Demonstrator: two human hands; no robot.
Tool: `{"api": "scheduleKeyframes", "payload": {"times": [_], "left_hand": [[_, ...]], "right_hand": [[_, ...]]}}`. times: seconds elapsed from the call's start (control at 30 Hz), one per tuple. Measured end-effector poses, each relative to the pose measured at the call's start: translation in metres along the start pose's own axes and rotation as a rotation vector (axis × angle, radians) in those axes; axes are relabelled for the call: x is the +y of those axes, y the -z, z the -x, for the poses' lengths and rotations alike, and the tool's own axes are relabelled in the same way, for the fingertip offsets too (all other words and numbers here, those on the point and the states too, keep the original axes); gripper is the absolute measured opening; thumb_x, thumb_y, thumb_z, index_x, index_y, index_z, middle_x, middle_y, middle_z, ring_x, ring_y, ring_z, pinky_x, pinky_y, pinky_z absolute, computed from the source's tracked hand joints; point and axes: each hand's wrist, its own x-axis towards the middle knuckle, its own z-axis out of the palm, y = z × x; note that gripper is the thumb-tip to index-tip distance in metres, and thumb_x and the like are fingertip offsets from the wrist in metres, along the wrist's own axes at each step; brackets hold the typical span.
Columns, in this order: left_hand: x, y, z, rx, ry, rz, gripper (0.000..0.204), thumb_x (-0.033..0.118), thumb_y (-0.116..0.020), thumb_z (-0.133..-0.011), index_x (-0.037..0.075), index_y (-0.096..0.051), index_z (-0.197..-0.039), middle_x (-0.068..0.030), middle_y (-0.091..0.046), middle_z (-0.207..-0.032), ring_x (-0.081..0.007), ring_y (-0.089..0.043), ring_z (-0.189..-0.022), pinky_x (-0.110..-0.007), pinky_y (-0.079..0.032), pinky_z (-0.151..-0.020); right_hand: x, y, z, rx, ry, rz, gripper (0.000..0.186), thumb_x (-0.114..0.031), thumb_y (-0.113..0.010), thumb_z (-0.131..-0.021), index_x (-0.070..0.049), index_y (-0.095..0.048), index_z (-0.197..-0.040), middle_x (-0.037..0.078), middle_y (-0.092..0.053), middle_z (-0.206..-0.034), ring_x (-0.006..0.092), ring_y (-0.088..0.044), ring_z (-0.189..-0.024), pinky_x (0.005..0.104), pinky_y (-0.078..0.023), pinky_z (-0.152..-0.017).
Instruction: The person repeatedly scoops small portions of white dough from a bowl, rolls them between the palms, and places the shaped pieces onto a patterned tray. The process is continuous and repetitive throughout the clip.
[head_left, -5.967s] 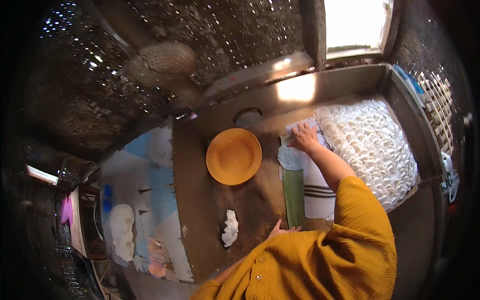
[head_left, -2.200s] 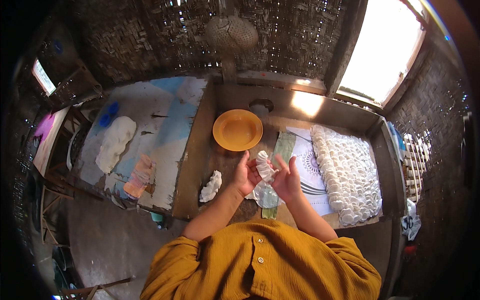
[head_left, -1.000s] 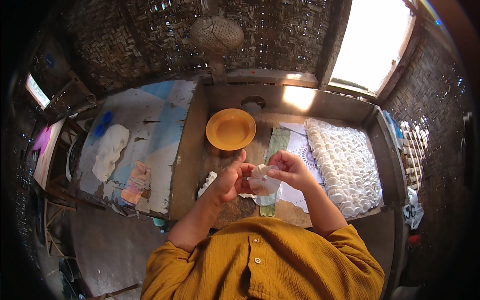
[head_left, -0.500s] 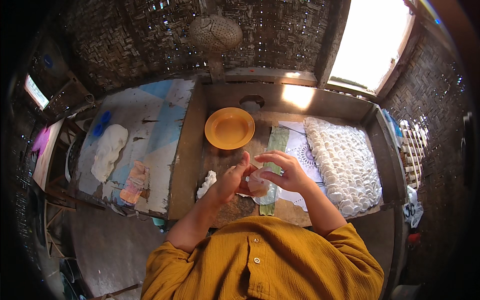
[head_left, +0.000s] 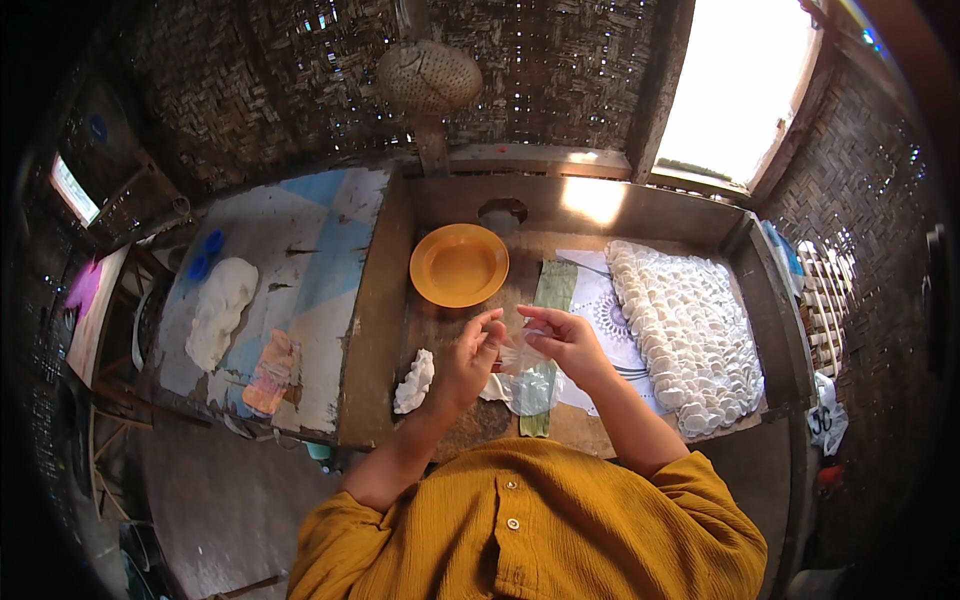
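Observation:
My left hand (head_left: 470, 362) and my right hand (head_left: 566, 345) are raised close together over the wooden tray-like table. Between them stretches a thin, see-through plastic sheet (head_left: 518, 354), which the fingers of both hands appear to pinch at its edges. A white dough-like lump (head_left: 414, 382) rests beside my left wrist. Below the hands, a clear plastic piece (head_left: 532, 388) lies across a green strip (head_left: 556, 284), with a smaller white lump (head_left: 493, 389) next to it. To the right, many flat white rounds (head_left: 690, 335) overlap in rows.
An orange plate (head_left: 459, 265) stands beyond my hands. A patterned white sheet (head_left: 603, 300) lies beside the rounds. Raised wooden sides (head_left: 375, 320) border the work surface. On the left table are a large white dough mass (head_left: 221, 314), blue rings (head_left: 205, 256) and an orange-pink packet (head_left: 271, 373).
My hands have drawn slightly apart, and the plastic between them now hangs stretched out instead of bunched around a pale round shape. The view has shifted slightly.

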Motion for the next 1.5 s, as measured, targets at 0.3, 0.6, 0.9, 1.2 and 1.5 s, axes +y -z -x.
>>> {"api": "scheduleKeyframes", "payload": {"times": [0.3, 0.6, 0.9, 1.2, 1.5], "left_hand": [[-0.028, -0.008, -0.006, -0.006, -0.234, -0.055, 0.061, 0.005, -0.061, -0.084, 0.006, -0.029, -0.137, -0.0138, -0.052, -0.126, -0.0145, -0.061, -0.089, -0.028, -0.051, -0.076], [-0.024, -0.009, 0.0, -0.035, -0.663, -0.695, 0.063, -0.003, -0.062, -0.079, 0.01, -0.036, -0.134, -0.0124, -0.052, -0.126, -0.0181, -0.062, -0.091, -0.03, -0.052, -0.077], [-0.041, -0.01, -0.004, 0.048, -0.394, -0.222, 0.067, -0.002, -0.062, -0.08, 0.008, -0.029, -0.138, -0.0133, -0.041, -0.135, -0.0169, -0.06, -0.094, -0.027, -0.052, -0.076], [-0.074, 0.007, -0.01, 0.172, -0.11, -0.134, 0.069, 0.018, -0.065, -0.084, 0.004, -0.027, -0.139, -0.0148, -0.058, -0.11, -0.018, -0.06, -0.096, -0.027, -0.049, -0.076], [-0.081, 0.027, 0.006, 0.19, 0.112, 0.077, 0.065, 0.013, -0.061, -0.086, 0.003, -0.024, -0.139, -0.0119, -0.025, -0.143, -0.0174, -0.053, -0.103, -0.027, -0.052, -0.074]], "right_hand": [[0.02, 0.002, 0.006, 0.143, -0.188, -0.556, 0.039, -0.002, -0.057, -0.083, 0.001, -0.05, -0.121, 0.002, -0.059, -0.092, 0.0113, -0.058, -0.085, 0.025, -0.046, -0.078], [0.016, 0.004, 0.009, 0.045, -0.326, -0.231, 0.026, -0.022, -0.062, -0.085, -0.004, -0.061, -0.103, 0.0, -0.061, -0.088, 0.008, -0.054, -0.077, 0.0225, -0.043, -0.069], [0.033, 0.0, 0.006, 0.141, -0.38, -0.64, 0.022, -0.021, -0.062, -0.086, -0.005, -0.057, -0.101, 0.003, -0.061, -0.089, 0.0103, -0.057, -0.074, 0.0244, -0.046, -0.067], [0.084, 0.045, 0.004, 0.312, -0.257, -0.206, 0.049, -0.005, -0.065, -0.078, -0.001, -0.049, -0.124, 0.005, -0.061, -0.087, 0.015, -0.06, -0.077, 0.0284, -0.049, -0.067], [0.18, 0.121, 0.008, 0.64, -0.264, 0.378, 0.044, -0.003, -0.063, -0.075, -0.011, -0.059, -0.119, 0.004, -0.062, -0.082, 0.0096, -0.058, -0.071, 0.0246, -0.048, -0.063]]}}
